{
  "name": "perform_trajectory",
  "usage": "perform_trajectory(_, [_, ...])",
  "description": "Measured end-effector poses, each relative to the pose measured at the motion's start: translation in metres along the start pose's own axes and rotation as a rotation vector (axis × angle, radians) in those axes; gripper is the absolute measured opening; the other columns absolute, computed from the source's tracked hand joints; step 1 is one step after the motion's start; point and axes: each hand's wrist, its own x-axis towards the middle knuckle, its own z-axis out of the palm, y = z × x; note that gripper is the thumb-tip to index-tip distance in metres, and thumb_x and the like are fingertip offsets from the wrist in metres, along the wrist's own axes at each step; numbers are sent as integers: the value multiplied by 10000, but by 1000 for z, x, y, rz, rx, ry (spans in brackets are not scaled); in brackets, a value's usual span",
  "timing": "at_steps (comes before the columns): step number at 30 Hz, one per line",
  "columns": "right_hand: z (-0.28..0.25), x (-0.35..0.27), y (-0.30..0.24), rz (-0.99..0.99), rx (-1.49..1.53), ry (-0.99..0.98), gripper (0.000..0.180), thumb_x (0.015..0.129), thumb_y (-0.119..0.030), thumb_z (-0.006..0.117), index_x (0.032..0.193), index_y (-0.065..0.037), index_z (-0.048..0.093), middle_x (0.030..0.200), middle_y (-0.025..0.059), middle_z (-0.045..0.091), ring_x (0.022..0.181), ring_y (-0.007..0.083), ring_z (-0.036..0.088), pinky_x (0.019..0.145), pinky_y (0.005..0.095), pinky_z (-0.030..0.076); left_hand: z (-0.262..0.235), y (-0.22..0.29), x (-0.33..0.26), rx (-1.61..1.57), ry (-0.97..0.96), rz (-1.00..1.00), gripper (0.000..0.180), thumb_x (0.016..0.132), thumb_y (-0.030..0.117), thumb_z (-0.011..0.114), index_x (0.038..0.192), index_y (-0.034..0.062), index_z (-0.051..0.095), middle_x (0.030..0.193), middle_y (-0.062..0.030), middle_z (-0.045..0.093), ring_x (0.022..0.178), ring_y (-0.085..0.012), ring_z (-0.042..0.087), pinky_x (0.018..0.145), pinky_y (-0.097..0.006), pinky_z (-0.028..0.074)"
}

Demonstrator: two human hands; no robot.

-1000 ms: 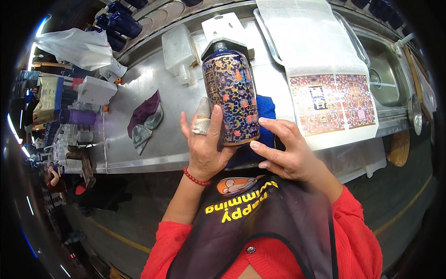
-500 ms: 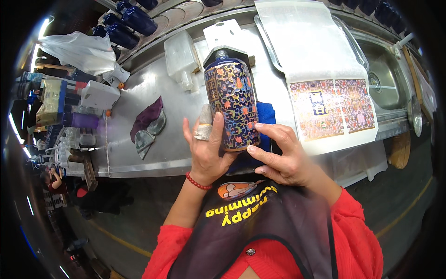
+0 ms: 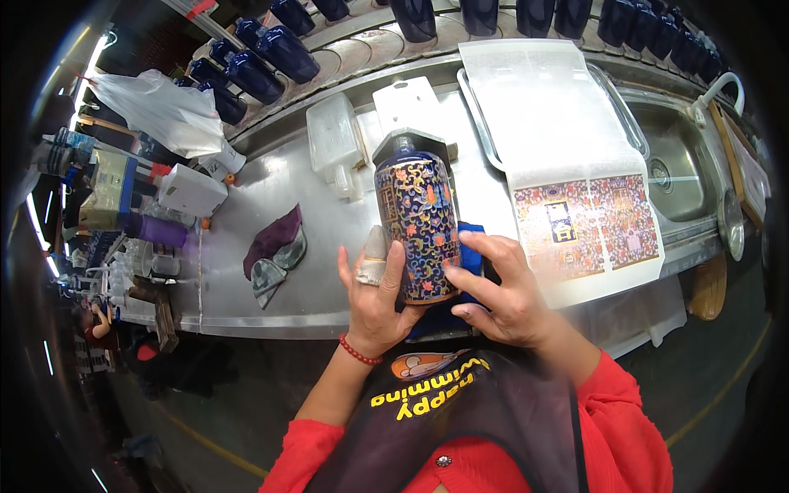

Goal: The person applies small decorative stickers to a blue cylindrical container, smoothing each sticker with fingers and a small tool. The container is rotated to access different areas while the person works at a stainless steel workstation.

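Head view: floral blue bottle (image 3: 417, 218) above table (image 3: 218, 263).
Left hand (image 3: 374, 308): clamped around bottle's lower end.
Right hand (image 3: 514, 300): spread.
Right fingertip (image 3: 453, 273): moved from bottom rim onto patterned side, probably working there.

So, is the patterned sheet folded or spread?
Spread where visible: the patterned sheet shows two panels side by side; I cannot tell whether white paper covers more.

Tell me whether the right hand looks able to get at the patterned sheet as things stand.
Likely yes: the right hand is at the bottle, and the patterned sheet lies close by to the right, with nothing visible between hand and sheet.
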Motion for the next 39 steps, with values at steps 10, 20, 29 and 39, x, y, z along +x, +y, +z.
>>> perform_trajectory(10, [7, 34, 0, 26, -43, 81, 555, 926, -364, 738, 1365, -38, 645, 1471, 265, 471, 1242, 419, 514, 1052, 493, 433, 1, 1, 0, -2, 33, 5, 932, 856, 468, 800, 1599, 78, 394, 1444, -221, 582, 1324, -438, 540, 1184, -691, 90])
perform_trajectory(20, [17, 71, 11, 165, -121, 74, 697, 808, -320, 811, 1422, -71, 594, 1497, 235, 437, 1219, 407, 518, 998, 487, 468, 2, -1, -2, -5, 25, 2, 882, 896, 511, 736, 1592, 83, 405, 1476, -275, 535, 1355, -474, 508, 1182, -682, 99])
perform_trajectory(29, [17, 75, 15, 179, -151, 68, 713, 812, -367, 818, 1423, -79, 590, 1490, 244, 437, 1215, 420, 515, 997, 501, 473, 3, -1, -2, -12, 22, 5, 872, 887, 495, 745, 1574, 63, 426, 1472, -262, 548, 1357, -480, 503, 1190, -680, 89])
perform_trajectory(39, [13, 71, 26, 306, 4, 69, 727, 901, -417, 767, 1447, 8, 544, 1490, 272, 426, 1233, 439, 510, 1049, 508, 455, 3, -1, -2, -27, 27, -5, 866, 914, 525, 716, 1586, 73, 409, 1467, -267, 550, 1364, -483, 503, 1197, -667, 73])
